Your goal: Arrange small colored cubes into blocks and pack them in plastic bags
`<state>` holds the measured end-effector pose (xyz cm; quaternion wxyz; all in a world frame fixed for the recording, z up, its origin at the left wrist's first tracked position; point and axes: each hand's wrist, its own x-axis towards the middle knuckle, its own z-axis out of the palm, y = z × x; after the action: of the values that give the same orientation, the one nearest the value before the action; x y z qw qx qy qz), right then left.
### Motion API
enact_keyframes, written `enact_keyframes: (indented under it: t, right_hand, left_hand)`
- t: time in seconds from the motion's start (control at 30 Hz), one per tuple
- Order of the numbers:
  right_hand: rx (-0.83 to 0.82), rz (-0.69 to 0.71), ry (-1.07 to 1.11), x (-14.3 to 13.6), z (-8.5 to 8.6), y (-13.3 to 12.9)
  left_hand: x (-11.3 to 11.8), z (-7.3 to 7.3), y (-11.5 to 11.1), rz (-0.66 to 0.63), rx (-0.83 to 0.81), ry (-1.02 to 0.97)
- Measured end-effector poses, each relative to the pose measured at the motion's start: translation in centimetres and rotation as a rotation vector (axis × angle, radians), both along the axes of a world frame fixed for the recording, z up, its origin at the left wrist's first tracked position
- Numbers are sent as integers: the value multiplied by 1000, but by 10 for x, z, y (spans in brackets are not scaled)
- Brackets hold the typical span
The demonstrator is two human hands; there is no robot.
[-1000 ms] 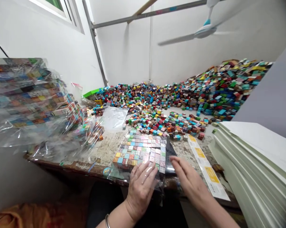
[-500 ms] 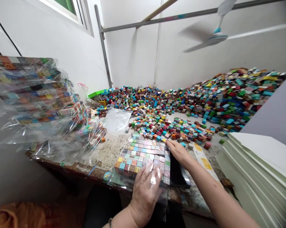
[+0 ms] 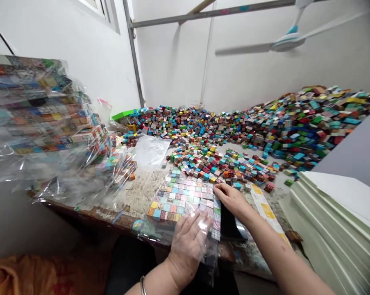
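A flat block of small coloured cubes [image 3: 181,196] lies inside a clear plastic bag at the table's near edge. My left hand [image 3: 189,241] lies palm down on the bag's near end, fingers spread, the plastic film over my fingers. My right hand [image 3: 232,198] rests at the block's far right corner, fingertips touching the bag there. A black tray [image 3: 230,227] shows under my right wrist.
A huge heap of loose coloured cubes [image 3: 295,123] covers the table's back and right. Bagged cube blocks [image 3: 43,119] are stacked at left. An empty clear bag [image 3: 149,149] lies mid-table. A label strip [image 3: 264,209] and stacked white boards [image 3: 335,217] sit at right.
My right hand moved from the near right side forward to the block's far right corner. My left hand stayed on the bag's near end. The view shifted slightly.
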<state>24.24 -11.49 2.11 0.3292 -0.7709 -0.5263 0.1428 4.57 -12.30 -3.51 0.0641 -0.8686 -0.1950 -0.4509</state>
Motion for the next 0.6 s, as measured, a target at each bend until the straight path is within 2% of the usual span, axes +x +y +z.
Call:
enact_keyframes:
  t: [0.23,0.6]
  right_hand:
    - [16,-9,-75,-3,-3,-7]
    - [6,-19,-121,-3,-7,-3]
  left_hand:
    - [-3,7,0,19,-16,37]
    - [-6,1,0,-8,-92,41]
